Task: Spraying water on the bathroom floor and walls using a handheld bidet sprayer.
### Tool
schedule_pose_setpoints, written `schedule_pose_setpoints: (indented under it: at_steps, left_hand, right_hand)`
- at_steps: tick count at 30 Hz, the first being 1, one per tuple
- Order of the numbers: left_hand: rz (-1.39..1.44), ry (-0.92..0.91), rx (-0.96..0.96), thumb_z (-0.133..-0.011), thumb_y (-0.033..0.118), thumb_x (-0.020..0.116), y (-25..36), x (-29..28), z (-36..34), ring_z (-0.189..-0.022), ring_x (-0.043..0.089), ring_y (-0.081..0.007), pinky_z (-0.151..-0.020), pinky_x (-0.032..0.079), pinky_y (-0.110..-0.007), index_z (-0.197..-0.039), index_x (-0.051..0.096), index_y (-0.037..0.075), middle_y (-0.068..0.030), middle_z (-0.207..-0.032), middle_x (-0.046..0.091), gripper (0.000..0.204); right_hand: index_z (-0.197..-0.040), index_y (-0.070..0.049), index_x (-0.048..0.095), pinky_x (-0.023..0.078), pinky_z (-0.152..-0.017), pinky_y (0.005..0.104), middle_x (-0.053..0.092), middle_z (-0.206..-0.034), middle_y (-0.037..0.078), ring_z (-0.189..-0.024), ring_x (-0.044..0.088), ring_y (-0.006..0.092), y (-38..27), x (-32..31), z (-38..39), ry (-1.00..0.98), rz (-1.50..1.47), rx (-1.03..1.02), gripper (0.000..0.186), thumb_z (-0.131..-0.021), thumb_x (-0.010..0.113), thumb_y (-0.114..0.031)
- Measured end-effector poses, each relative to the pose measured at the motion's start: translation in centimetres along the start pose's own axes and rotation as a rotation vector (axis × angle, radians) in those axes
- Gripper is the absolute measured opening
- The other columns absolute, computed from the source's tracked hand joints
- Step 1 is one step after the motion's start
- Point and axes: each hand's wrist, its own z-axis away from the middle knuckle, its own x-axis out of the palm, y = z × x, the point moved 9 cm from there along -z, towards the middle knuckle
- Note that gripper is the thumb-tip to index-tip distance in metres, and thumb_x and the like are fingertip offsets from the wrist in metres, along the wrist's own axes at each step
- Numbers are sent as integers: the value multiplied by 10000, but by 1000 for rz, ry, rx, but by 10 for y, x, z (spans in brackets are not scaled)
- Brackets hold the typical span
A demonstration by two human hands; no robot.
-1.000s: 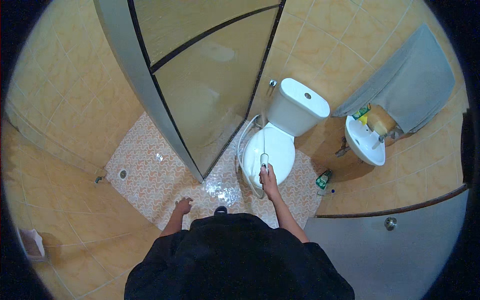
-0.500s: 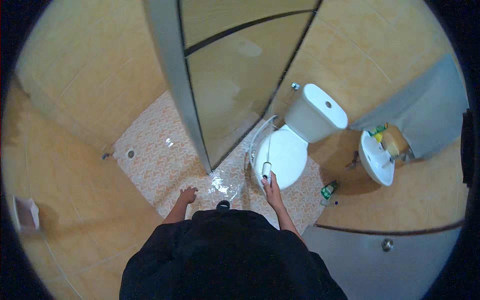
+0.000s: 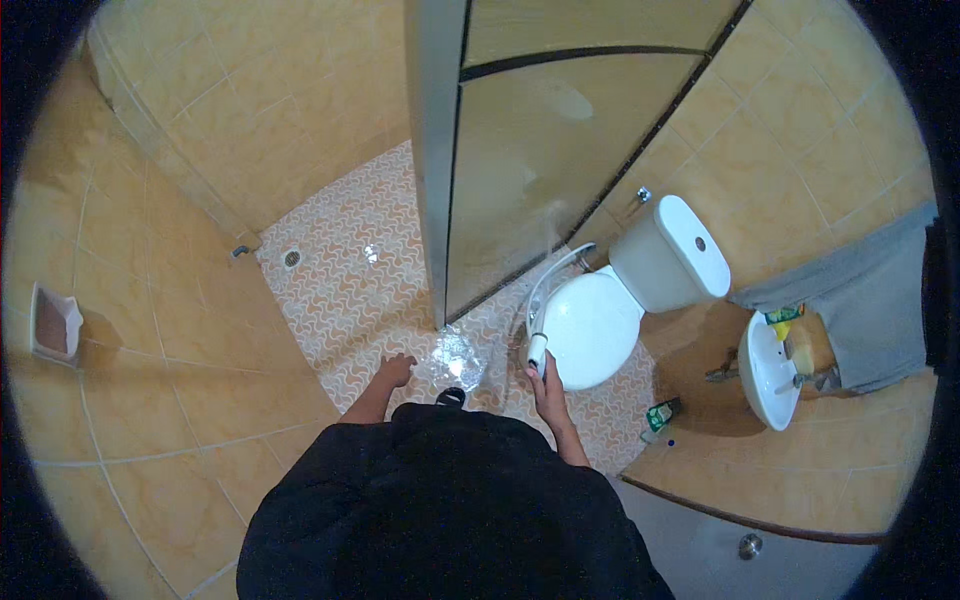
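Note:
My right hand (image 3: 549, 392) is closed round a white handheld sprayer (image 3: 538, 349), held beside the closed white lid of the toilet (image 3: 592, 333). A pale hose (image 3: 553, 268) loops along the toilet's left side towards the wall. With nothing in it, my left hand (image 3: 398, 371) hangs over the patterned tile floor (image 3: 335, 275), fingers apart. Close to both hands, a wet patch (image 3: 456, 360) shines on the tiles. The tip of a dark shoe (image 3: 451, 397) shows below it.
A framed glass partition (image 3: 570, 150) stands ahead. To the right are a white sink (image 3: 768, 385), a grey towel (image 3: 880, 300) and a green bottle (image 3: 660, 415) on the floor. A drain (image 3: 292, 259) lies far left; a wall holder (image 3: 55, 325) hangs left. A grey door (image 3: 690, 545) is at lower right.
The view has turned left, so the partition, toilet and sink sit further right in it. My right hand keeps the sprayer beside the toilet; my left stays open and low.

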Motion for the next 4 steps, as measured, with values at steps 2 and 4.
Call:
schedule_pose_setpoints:
  at_steps: [2,4]
  left_hand:
    - [10,-2,4,-754,231,468,3,3,4,-1049,400,-284,-899,206,-530,-1084,427,197,-128,-1120,399,335]
    - [35,-34,-22,-750,248,473,2,8,8,-1085,362,-281,-919,181,-530,-1106,412,216,-135,-1135,384,363]
  right_hand:
    - [-1139,23,292,321,-811,300,431,-985,162,-907,418,230,6,-12,-1,55,-5,-13,416,-819,427,-206]
    - [-1137,19,291,313,-814,305,418,-1000,161,-897,416,260,26,-20,2,93,-124,96,432,-814,428,-233]
